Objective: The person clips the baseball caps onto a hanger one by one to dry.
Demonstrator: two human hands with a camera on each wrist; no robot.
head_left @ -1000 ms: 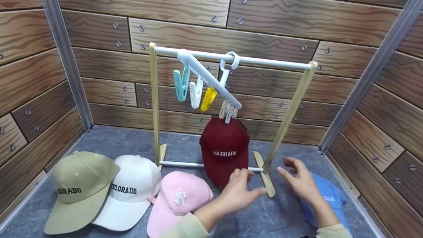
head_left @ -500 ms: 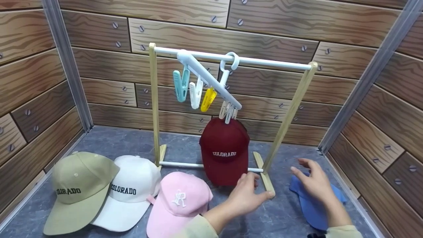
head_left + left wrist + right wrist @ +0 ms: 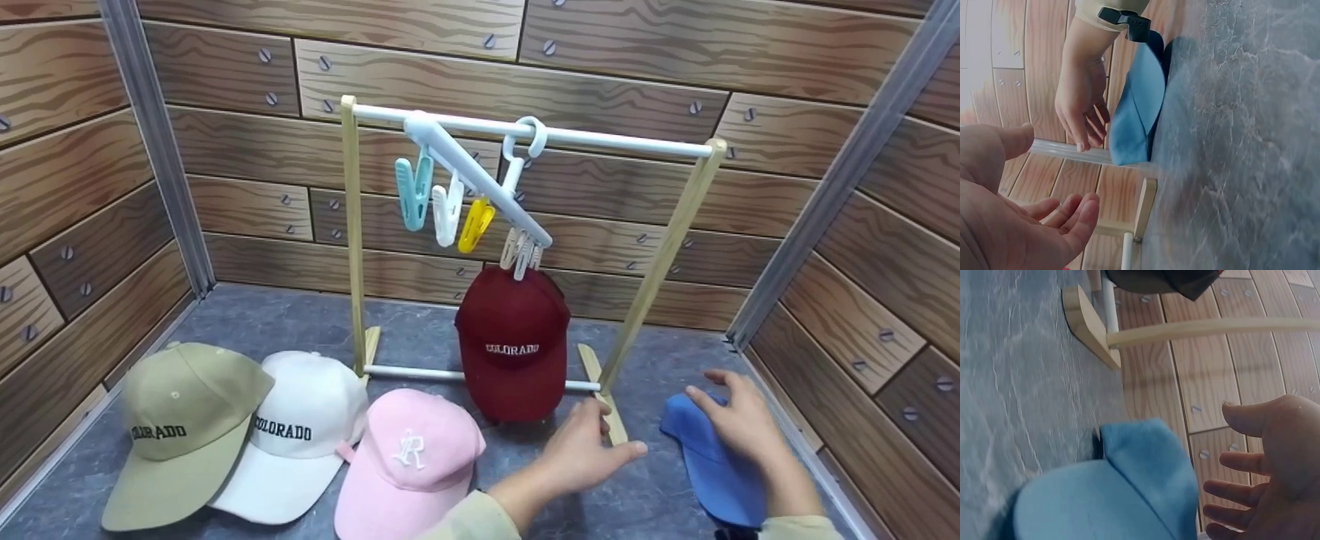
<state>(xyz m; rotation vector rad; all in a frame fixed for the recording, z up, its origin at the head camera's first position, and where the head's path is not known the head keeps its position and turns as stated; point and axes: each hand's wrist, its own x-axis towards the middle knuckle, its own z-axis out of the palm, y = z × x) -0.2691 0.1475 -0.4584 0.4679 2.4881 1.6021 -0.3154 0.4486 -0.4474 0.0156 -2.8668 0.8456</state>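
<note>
My right hand point(image 3: 742, 420) is held over a blue cap point(image 3: 716, 472) on the grey tabletop, fingers spread and slightly bent, holding nothing. In the right wrist view a gap shows between those fingers point(image 3: 1235, 494) and the blue cloth. My left hand point(image 3: 585, 450) hovers in front of the rack's right foot, thumb apart from the loosely bent fingers, with nothing in it. Behind it a maroon cap point(image 3: 514, 322) reading COLORADO hangs from beige clothespins point(image 3: 519, 253) at the near end of a pale clip hanger point(image 3: 480, 180).
The hanger hooks over a white rail point(image 3: 622, 140) of a wooden-sided rack point(image 3: 660, 270). Teal point(image 3: 413, 191), white point(image 3: 447, 211) and yellow point(image 3: 476, 225) clothespins dangle from it. A pink cap point(image 3: 412, 450), a white cap point(image 3: 300, 420) and an olive cap point(image 3: 187, 420) lie at left. Wood-patterned walls enclose the table.
Both hands have moved right, the left one away from the maroon cap's brim. The blue cap has turned: its lettering no longer shows and its brim points toward the front.
</note>
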